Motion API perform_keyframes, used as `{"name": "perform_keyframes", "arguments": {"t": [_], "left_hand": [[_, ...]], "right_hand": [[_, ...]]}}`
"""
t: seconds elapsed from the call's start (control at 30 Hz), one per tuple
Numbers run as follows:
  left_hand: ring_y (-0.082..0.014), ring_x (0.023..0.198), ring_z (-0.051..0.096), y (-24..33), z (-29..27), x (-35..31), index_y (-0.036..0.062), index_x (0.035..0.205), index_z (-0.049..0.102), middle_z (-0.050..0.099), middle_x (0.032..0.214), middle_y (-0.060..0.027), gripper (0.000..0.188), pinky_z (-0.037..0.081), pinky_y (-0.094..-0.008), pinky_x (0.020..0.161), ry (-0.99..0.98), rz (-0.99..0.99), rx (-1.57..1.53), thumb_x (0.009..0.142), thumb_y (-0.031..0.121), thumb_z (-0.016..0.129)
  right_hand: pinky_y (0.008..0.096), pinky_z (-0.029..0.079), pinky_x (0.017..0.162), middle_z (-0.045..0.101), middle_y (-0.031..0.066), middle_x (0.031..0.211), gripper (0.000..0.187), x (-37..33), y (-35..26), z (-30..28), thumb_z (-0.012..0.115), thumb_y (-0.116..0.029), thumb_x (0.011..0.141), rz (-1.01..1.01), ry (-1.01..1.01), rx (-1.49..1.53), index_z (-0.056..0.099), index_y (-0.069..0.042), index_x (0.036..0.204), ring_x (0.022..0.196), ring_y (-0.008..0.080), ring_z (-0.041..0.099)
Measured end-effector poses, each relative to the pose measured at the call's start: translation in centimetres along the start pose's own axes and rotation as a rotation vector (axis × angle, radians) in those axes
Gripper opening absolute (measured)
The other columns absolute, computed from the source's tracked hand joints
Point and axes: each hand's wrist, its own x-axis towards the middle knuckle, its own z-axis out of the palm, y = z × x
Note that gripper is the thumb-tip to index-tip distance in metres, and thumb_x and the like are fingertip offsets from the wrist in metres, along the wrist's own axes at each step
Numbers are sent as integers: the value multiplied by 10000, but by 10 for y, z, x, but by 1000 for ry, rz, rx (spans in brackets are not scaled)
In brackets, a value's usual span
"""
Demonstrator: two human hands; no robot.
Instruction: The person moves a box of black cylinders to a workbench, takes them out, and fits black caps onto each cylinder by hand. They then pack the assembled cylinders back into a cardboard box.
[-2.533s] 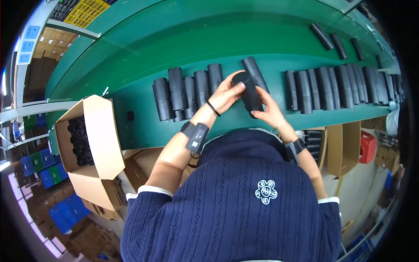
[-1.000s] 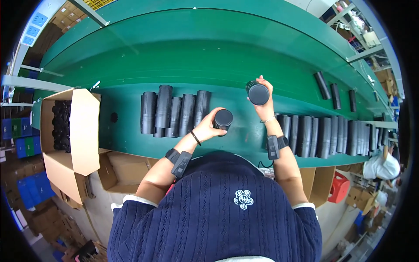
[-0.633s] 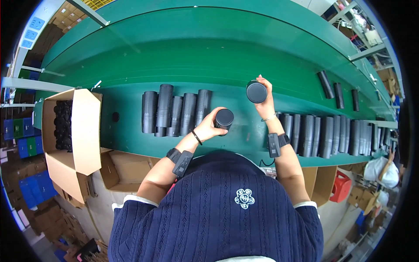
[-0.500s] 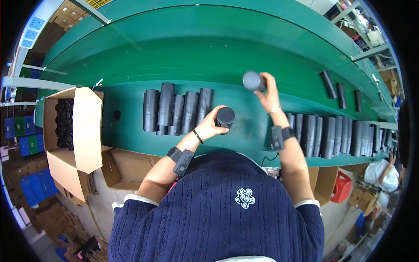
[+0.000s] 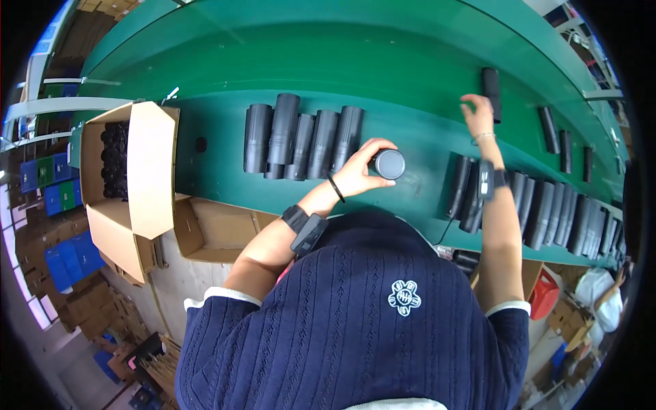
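Observation:
My left hand (image 5: pixel 362 169) is wrapped round a black cylinder (image 5: pixel 390 165), held so that its round grey end faces up. To the left, several black ribbed cylinders (image 5: pixel 283 131) lie side by side on the green bench. Farther right, my right hand (image 5: pixel 480 117) is raised over the green surface with its fingers curved and apart, nothing between them. Beside its fingers lies another black cylinder (image 5: pixel 490 85), partly behind the hand.
A long row of black cylinders (image 5: pixel 540 210) lines the bench's right side. More cylinders (image 5: pixel 548 130) lie spaced along the far green strip. An open carton (image 5: pixel 154 171) of black parts stands at left, with another cardboard box (image 5: pixel 219 236) below the bench edge. A red stool (image 5: pixel 544 295) is at lower right.
My right hand has moved right and let go of a black cylinder, which now lies on the far green strip. My left hand still holds its cylinder, now turned grey end up. The view has shifted.

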Motion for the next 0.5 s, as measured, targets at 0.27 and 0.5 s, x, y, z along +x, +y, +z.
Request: {"name": "perform_keyframes", "arguments": {"t": [0.27,0.5], "left_hand": [[-276,1197,400,-7,10,-1,74,1191,451,437,1217,-118,642,327,-388,1009,-65,46,109,632,95,766],[-295,1217,371,-11,7,-3,100,1163,448,441,1213,-122,579,262,-451,1045,-84,9,81,690,233,755]], "right_hand": [[188,420,581,503,-48,768,261,-106,-171,-31,711,-51,754,338,-581,1446,501,-96,901,692,36,497],[188,411,584,500,-29,804,267,-123,-181,-23,698,-38,756,318,-475,1437,482,-86,906,717,51,509]]}}
